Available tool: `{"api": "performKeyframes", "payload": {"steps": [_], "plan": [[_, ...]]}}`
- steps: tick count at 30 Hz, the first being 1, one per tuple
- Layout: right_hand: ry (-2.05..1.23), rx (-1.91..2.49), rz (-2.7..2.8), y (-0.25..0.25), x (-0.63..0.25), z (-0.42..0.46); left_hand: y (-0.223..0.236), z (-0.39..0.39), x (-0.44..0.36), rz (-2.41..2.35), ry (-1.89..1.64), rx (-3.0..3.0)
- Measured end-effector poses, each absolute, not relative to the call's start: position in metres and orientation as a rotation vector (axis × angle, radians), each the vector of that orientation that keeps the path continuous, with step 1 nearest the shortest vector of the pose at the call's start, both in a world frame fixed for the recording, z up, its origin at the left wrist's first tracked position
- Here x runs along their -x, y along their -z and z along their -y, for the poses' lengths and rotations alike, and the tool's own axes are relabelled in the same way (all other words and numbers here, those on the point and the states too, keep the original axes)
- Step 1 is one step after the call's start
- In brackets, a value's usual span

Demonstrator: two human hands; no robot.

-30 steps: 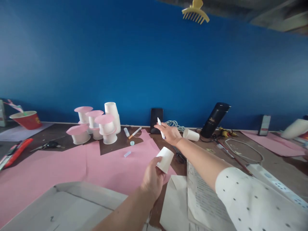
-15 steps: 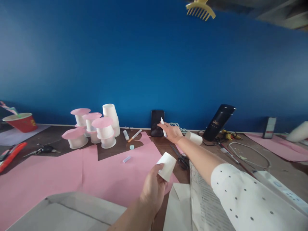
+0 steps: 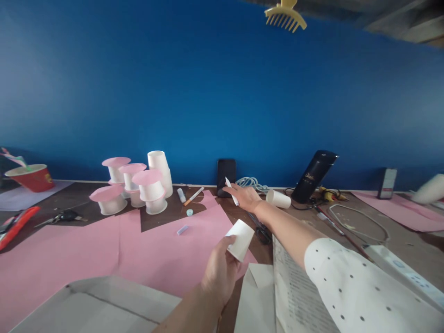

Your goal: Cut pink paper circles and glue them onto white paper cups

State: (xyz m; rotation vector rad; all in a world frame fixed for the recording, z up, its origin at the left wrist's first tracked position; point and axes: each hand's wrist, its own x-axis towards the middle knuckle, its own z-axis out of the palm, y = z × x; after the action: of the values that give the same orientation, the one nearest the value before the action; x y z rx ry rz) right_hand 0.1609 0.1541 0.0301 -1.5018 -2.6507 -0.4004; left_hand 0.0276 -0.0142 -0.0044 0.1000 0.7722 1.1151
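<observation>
My left hand [image 3: 222,268] is closed around a white paper cup [image 3: 240,240], held tilted above the edge of the pink paper [image 3: 166,259]. My right hand [image 3: 244,196] reaches to the back of the table and grips a slim white pen [image 3: 231,190], its narrow tip pointing up and left. Just behind the pen, a black phone [image 3: 222,173] leans against the wall. Black-handled scissors [image 3: 262,233] lie below my right forearm, partly hidden by it. Another white paper cup [image 3: 278,199] rests on its side beyond my right wrist.
Paper cups joined in pairs with pink discs [image 3: 149,185] stand at left, beside stacked cups [image 3: 160,171]. A small lilac cap [image 3: 182,230] lies on the pink paper. A black flask [image 3: 312,178], white cables [image 3: 251,183] and a power strip [image 3: 402,268] are at right.
My right hand has shifted slightly left and down with the white pen, which now slants more to the left. My left hand keeps the cup in nearly the same place.
</observation>
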Motion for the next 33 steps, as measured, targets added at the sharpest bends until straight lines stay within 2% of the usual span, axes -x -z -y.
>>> {"api": "performKeyframes", "payload": {"steps": [8,16,29,33], "plan": [[0.429,1.585,2.533,-0.038,-0.173,-0.161,0.002,0.014,-0.027,-0.776,-1.107,-0.084],[0.374,1.529,2.657,-0.033,-0.160,-0.154,0.004,0.014,-0.027,-0.763,-1.092,-0.111],[0.373,1.604,2.413,-0.050,-0.181,-0.143,0.003,0.013,-0.028,-0.751,-1.132,-0.105],[0.149,1.440,2.140,-0.054,-0.184,-0.114,0.000,0.013,-0.027,-0.763,-1.114,-0.092]]}}
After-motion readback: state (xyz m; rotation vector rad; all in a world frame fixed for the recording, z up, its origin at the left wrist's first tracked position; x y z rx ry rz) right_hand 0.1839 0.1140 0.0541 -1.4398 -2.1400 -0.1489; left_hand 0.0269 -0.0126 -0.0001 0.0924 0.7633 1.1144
